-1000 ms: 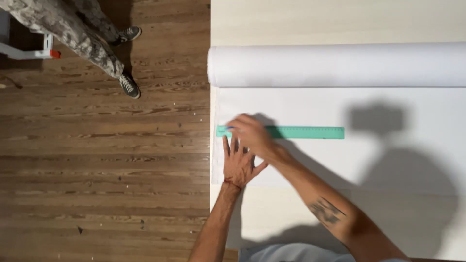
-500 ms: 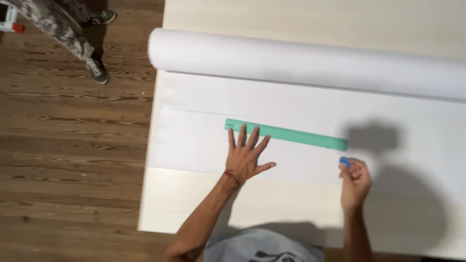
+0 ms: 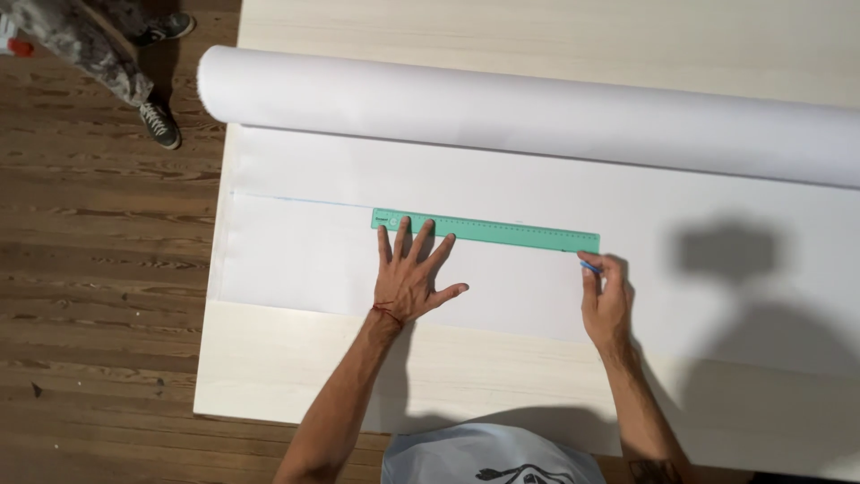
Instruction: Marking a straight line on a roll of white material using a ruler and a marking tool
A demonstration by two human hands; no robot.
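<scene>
Head view: a long, flat, translucent green plastic ruler point(image 3: 488, 231) lies on the unrolled white sheet of paper point(image 3: 296, 260), which runs off a thick white paper roll point(image 3: 502, 112) resting across the pale wooden tabletop point(image 3: 269, 376). The left hand point(image 3: 408, 278) is spread flat, palm down, with its fingertips point(image 3: 402, 228) pressing the near edge of the ruler toward its left end. The right hand point(image 3: 607, 300) pinches a thin blue pen point(image 3: 589, 266) whose tip meets the ruler at its right end.

Handling judgement: the ruler looks light and fairly stiff, and it will likely slide on smooth paper unless held down (broad fingertip pressure suits it better than a grip). The sheet looks thin, soft and easily creased; flatten it rather than pinch it. The roll appears bulky and free to roll.

A second person's legs and shoes point(image 3: 159, 121) stand on the brown plank floor point(image 3: 98, 269), well apart from the table.
</scene>
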